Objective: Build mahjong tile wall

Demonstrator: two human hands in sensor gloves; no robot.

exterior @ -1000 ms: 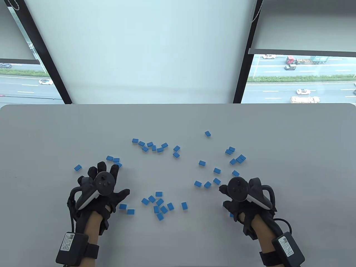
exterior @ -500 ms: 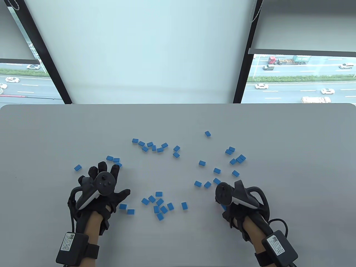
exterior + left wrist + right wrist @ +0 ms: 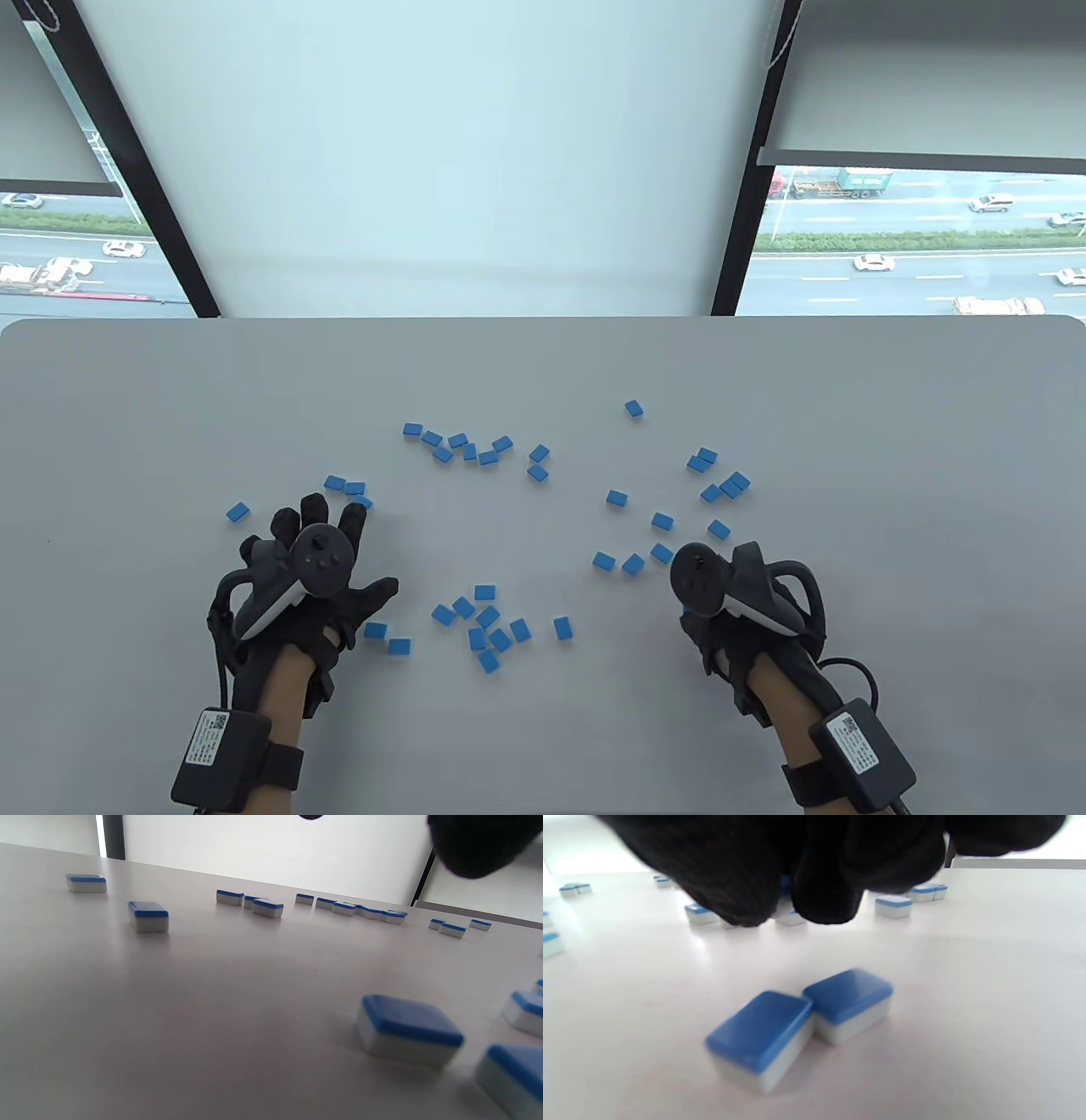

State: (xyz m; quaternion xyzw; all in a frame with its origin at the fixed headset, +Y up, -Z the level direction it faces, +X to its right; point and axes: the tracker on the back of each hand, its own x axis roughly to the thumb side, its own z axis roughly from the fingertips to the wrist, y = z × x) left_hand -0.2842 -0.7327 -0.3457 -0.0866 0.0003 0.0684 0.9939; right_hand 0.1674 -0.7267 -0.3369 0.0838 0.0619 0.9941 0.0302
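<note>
In the table view, blue-backed mahjong tiles (image 3: 484, 592) lie scattered face down across the middle of the grey table (image 3: 891, 399), long axes pointing every way and none stacked. The left hand (image 3: 314, 569), at lower left, rests flat with fingers spread and straight, holding nothing, its index tip touching a tile. The right hand (image 3: 721, 611), at lower right, is hidden under its tracker. White labels on the wrist boxes are too small to read. In the left wrist view, tiles (image 3: 407, 1031) lie flat at lower right and along the far edge. In the right wrist view, the curled fingers (image 3: 823, 895) hang above two touching tiles (image 3: 801, 1018) at centre; whether they grip anything cannot be told.
</note>
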